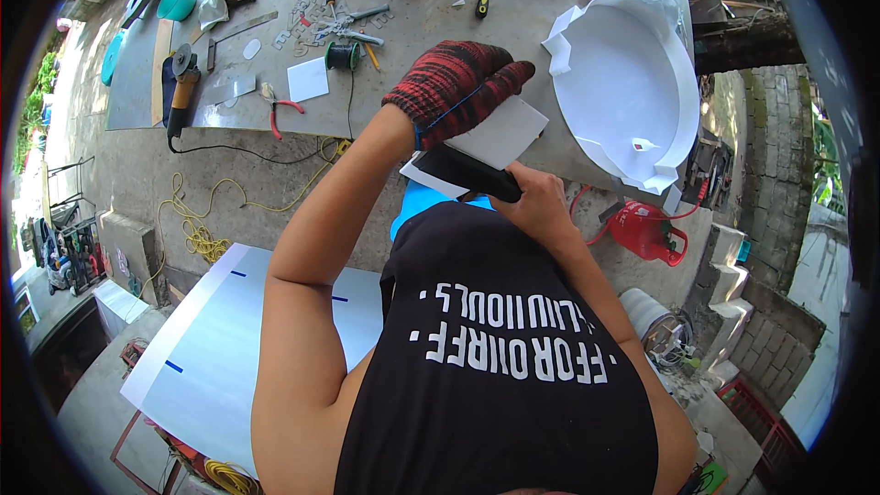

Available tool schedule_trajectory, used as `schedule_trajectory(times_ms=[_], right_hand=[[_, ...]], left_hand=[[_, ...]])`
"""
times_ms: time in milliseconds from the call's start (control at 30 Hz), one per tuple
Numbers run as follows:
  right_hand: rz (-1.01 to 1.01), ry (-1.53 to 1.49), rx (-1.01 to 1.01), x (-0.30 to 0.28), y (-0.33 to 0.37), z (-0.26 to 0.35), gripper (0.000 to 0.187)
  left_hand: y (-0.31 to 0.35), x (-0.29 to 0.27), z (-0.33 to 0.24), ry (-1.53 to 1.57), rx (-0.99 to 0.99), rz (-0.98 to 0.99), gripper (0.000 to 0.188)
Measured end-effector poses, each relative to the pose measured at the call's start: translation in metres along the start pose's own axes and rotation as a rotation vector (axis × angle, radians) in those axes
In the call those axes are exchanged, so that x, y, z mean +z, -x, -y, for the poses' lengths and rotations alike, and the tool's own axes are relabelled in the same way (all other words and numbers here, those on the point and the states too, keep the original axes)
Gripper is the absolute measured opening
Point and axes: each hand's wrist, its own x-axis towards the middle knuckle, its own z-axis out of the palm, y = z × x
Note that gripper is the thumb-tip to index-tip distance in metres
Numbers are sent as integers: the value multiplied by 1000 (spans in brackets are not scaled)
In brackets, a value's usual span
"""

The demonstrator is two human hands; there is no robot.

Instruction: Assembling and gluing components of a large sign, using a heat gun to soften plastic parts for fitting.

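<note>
My left hand (pixel 463 87), in a red and black knitted glove, is closed over the upper edge of a white flat piece (pixel 504 133). Its fingers are pressed together, and the glove hides how they grip. Bare and closed, my right hand (pixel 539 203) grips the end of a black flat, oblong object (pixel 466 172), whose kind I cannot make out. That object lies just below the white piece, close to my body. Another pale edge shows at its left. Right of my hands, a large white rounded tray-like shape (pixel 623 92) with a raised rim lies on the metal-topped table (pixel 403 87).
An angle grinder (pixel 183 92) lies at the table's left, its cord hanging over the edge. Red-handled pliers (pixel 282 112), a wire spool (pixel 343 56) and small cut-out pieces lie nearby. A red gas cylinder (pixel 646 231) stands right. A pale sheet (pixel 238 339) lies lower left.
</note>
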Motion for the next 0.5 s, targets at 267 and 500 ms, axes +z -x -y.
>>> schedule_trajectory(times_ms=[267, 500], right_hand=[[-26, 47, -21, 2, -1, -3, 23], [-26, 53, -40, 3, 0, -1, 23]], left_hand=[[13, 11, -3, -180, 167, -74, 25], [13, 8, -14, -76, -21, -68, 30]])
